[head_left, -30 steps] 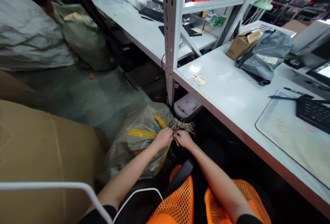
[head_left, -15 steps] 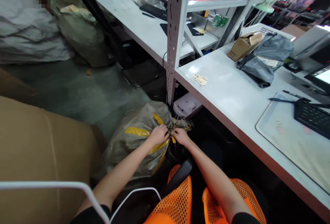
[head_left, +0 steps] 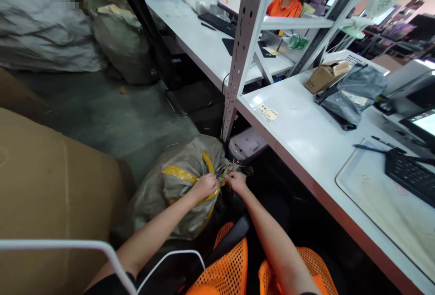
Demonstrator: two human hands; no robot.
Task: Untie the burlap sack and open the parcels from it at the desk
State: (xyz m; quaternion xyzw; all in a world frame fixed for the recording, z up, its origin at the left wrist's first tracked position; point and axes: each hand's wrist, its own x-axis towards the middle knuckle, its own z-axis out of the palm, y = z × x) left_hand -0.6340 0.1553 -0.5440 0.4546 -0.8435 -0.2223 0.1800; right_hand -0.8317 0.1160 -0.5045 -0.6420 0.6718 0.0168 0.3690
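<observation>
A grey woven sack (head_left: 170, 195) wrapped with yellow tape lies on the floor beside the desk leg. Its tied neck with frayed fibres (head_left: 228, 171) points toward the desk. My left hand (head_left: 205, 185) pinches the yellow tape at the neck, fingers closed. Facing it from the other side, my right hand (head_left: 236, 181) has its fingers closed on the frayed neck. The two hands almost touch.
A large cardboard box (head_left: 50, 186) stands left of the sack. A white desk (head_left: 306, 132) on the right carries a keyboard (head_left: 411, 175), pen, grey parcel bags (head_left: 353, 93) and a small carton (head_left: 326, 75). A white device (head_left: 246, 144) sits under the desk. More sacks (head_left: 122, 41) lie behind; a person in orange sits beyond the shelf post.
Both hands stay at the sack's neck and have shifted slightly down and left with it; the view has swung a little, so the desk sits lower right.
</observation>
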